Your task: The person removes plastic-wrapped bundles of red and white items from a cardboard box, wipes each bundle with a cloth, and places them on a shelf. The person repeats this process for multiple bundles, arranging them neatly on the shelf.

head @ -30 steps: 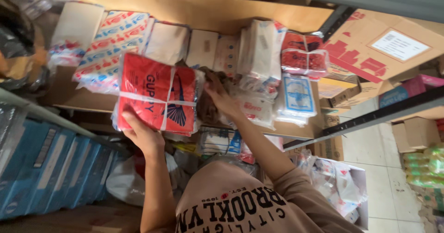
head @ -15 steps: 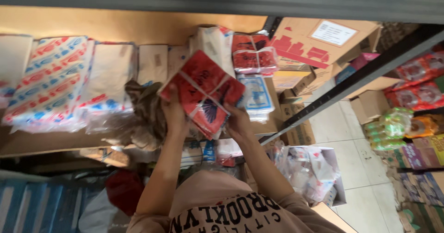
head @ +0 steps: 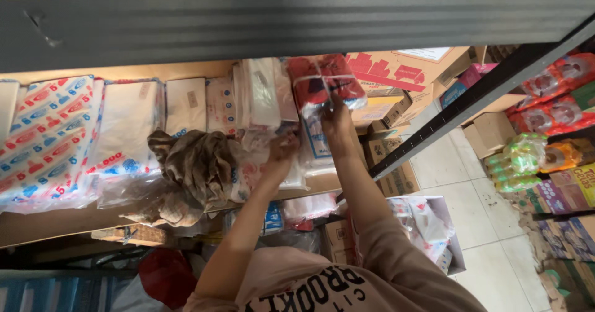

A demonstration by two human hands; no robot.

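Our right hand [head: 334, 121] grips the red plastic-wrapped packet bundle [head: 323, 79] high on the wooden shelf [head: 74, 222], while our left hand [head: 282, 148] rests open-fingered on white plastic packets [head: 263, 95].

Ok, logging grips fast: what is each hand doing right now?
Left hand: fingers resting on the white packets, grip cannot be told.
Right hand: pressed up against the red tied bundle, grip unclear.
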